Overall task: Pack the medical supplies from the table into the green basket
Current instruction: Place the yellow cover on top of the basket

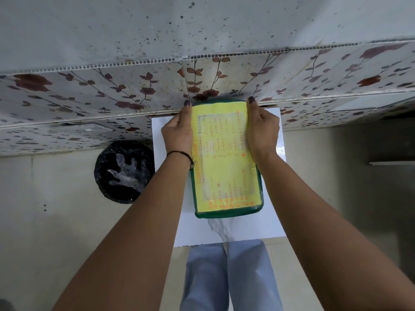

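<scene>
Two bare hands hold a green basket [227,212] from either side, seen from a head camera looking straight down. The left hand [177,133] grips its left edge with the fingers curled around it and the thumb lying along the top corner. The right hand [261,131] clasps the right edge the same way. A yellow sheet [222,158] with orange handwritten lists covers the basket's whole top, so whether any medical supplies are inside cannot be told. The basket rests on or just above a small white table [226,232], with its far end touching a floral-patterned panel [112,90]. No loose supplies show on the table's bare surface. A black-lined bin [123,171] holding a crumpled clear glove stands on the floor to the left, just beside the table. Pale blue trousers [229,277] show below.

Judging from this, the sheet could slide off if the basket tilts, as only the thumbs pin it. The basket could also catch on the panel's edge if it is lifted.
</scene>
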